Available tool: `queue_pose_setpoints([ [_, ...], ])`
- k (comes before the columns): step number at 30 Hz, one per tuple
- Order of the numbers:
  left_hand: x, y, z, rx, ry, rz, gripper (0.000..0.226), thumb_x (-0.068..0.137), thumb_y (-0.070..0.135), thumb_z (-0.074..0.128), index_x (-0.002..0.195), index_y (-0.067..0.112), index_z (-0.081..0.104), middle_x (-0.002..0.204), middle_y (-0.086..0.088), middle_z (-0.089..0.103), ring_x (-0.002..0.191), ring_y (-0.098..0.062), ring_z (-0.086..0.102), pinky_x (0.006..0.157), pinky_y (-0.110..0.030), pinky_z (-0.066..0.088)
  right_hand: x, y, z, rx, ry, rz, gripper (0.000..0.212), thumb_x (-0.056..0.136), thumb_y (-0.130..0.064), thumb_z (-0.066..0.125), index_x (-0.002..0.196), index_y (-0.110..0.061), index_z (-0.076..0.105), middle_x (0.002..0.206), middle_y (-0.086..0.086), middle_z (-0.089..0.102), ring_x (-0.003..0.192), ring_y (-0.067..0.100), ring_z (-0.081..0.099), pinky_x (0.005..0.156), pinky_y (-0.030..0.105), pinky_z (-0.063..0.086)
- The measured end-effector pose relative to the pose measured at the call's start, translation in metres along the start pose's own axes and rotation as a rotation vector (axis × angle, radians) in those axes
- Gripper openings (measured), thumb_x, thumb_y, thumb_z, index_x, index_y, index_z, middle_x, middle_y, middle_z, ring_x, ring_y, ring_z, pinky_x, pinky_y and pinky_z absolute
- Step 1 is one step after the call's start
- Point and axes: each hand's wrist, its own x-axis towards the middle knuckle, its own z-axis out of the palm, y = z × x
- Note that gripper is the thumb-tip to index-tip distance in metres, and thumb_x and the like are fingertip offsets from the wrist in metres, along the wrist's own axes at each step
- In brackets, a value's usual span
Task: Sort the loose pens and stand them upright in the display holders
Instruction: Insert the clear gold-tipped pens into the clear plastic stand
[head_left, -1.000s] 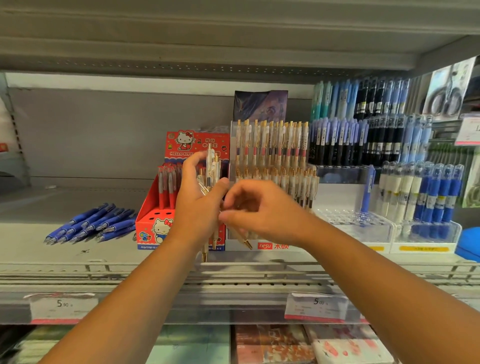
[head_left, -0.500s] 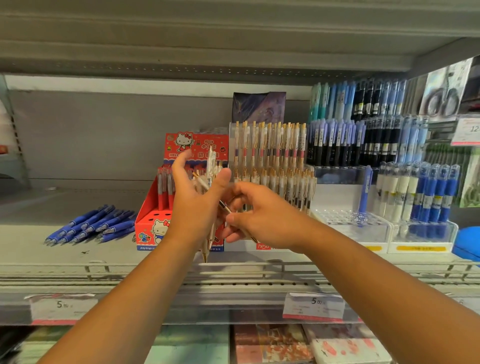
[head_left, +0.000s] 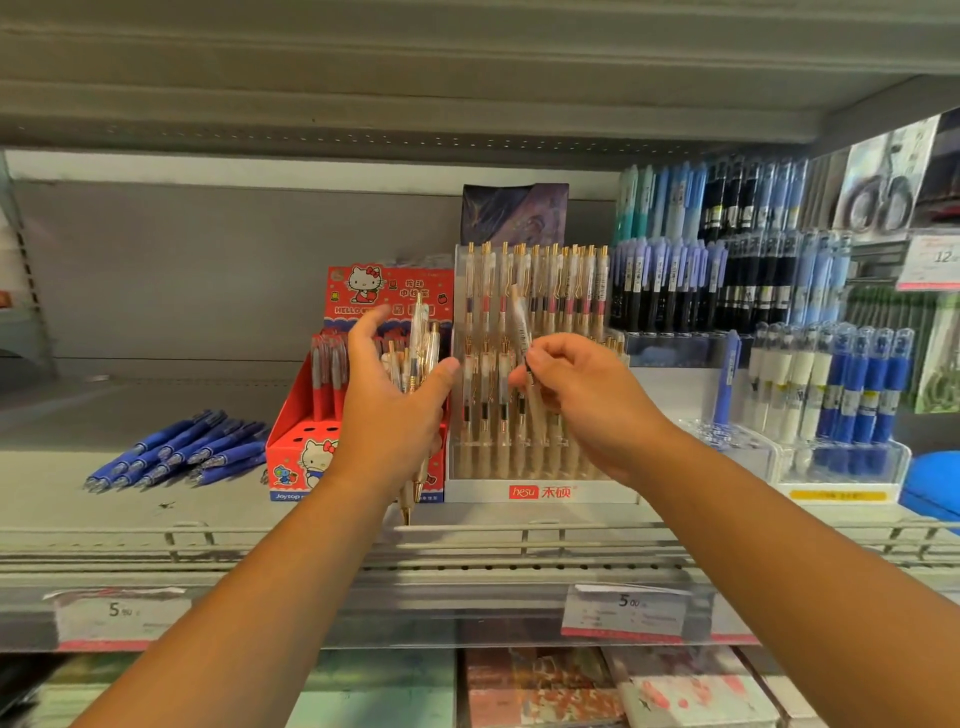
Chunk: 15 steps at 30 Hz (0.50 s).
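Observation:
My left hand (head_left: 389, 415) grips a bunch of clear, gold-trimmed pens (head_left: 418, 358), tips pointing down past the shelf edge, in front of the red cartoon-cat display box (head_left: 291, 457). My right hand (head_left: 587, 400) pinches one clear gold-trimmed pen (head_left: 519, 325), which points up and slightly left, just in front of the clear acrylic holder (head_left: 540, 491). That holder has two rows of the same pens standing upright. The two hands are a short gap apart.
A pile of loose blue pens (head_left: 182, 449) lies flat on the shelf at the left. Tiered holders of blue, black and white pens (head_left: 779, 312) fill the right side. A wire rail (head_left: 519, 535) runs along the shelf front, with price tags (head_left: 623, 610) below it.
My right hand drew one pen out of the bunch in my left hand, moved right and up, and now holds it upright in front of the clear holder. My left hand stayed put.

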Motion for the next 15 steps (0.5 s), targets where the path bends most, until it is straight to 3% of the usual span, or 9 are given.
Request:
queue_pose_setpoints([
  [2,0.000,0.001,0.000,0.011,-0.002,-0.003,0.063,0.089,0.024,0.072,0.127,0.056,0.033,0.130,0.000,0.058,0.116,-0.035,0.060,0.094,-0.057,0.052,0.002,0.003,-0.003,-0.068,0.059,-0.068,0.009,0.100,-0.024,0.053,0.098,-0.019,0.061,0.087,-0.005,0.075,0.085,0.044,0.060,0.085,0.059,0.051],
  [6,0.001,0.001,0.001,0.029,0.004,-0.017,0.063,0.089,0.022,0.071,0.128,0.054,0.034,0.124,0.000,0.061,0.111,-0.034,0.062,0.093,-0.058,0.052,0.006,0.014,-0.005,-0.172,0.165,-0.243,0.008,0.098,-0.020,0.058,0.096,-0.024,0.052,0.080,-0.002,0.073,0.087,0.019,0.069,0.077,0.040,0.058],
  [10,0.000,0.002,0.001,0.040,0.003,-0.010,0.062,0.090,0.023,0.070,0.127,0.055,0.033,0.127,0.003,0.059,0.112,-0.030,0.062,0.094,-0.057,0.052,0.011,0.020,-0.004,-0.276,0.225,-0.326,0.015,0.095,-0.020,0.063,0.105,-0.023,0.052,0.089,-0.001,0.068,0.083,0.012,0.066,0.074,0.027,0.055],
  [15,-0.001,0.003,0.001,0.028,-0.006,0.018,0.056,0.090,0.024,0.069,0.127,0.051,0.037,0.127,-0.003,0.059,0.114,-0.040,0.060,0.094,-0.064,0.049,0.013,0.026,0.002,-0.353,0.191,-0.256,0.021,0.095,-0.021,0.063,0.113,-0.021,0.051,0.085,-0.002,0.067,0.079,0.014,0.067,0.080,0.039,0.059],
])
